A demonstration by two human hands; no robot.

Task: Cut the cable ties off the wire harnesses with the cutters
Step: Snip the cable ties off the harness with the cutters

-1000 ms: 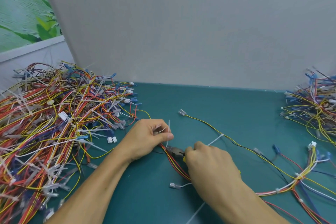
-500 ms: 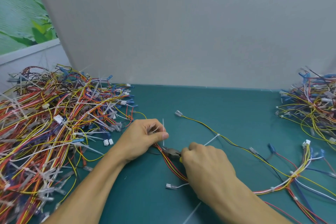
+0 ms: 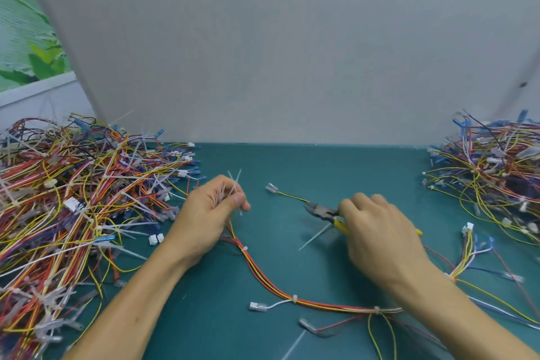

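Observation:
A wire harness (image 3: 264, 280) of red, yellow and white wires lies on the teal table (image 3: 336, 166), bound by small white cable ties (image 3: 244, 249). My left hand (image 3: 209, 215) grips its upper end together with several loose white cable ties (image 3: 233, 181) that stick up between the fingers. To the right, my right hand (image 3: 377, 231) holds the yellow-handled cutters (image 3: 323, 211). Their jaws point left, close to a yellow-black wire (image 3: 292, 196), apart from the left hand. A cut tie strip (image 3: 314, 238) lies under the cutters.
A big tangled pile of tied harnesses (image 3: 73, 202) fills the left of the table. A smaller pile of harnesses (image 3: 491, 172) sits at the far right. A grey panel (image 3: 277, 52) closes the back. Loose connectors (image 3: 258, 306) and another tie strip (image 3: 292, 346) lie near the front edge.
My hands have moved apart: the right hand drew the cutters away to the right, off the harness. The left hand lifted a little with the cut ties in its fingers.

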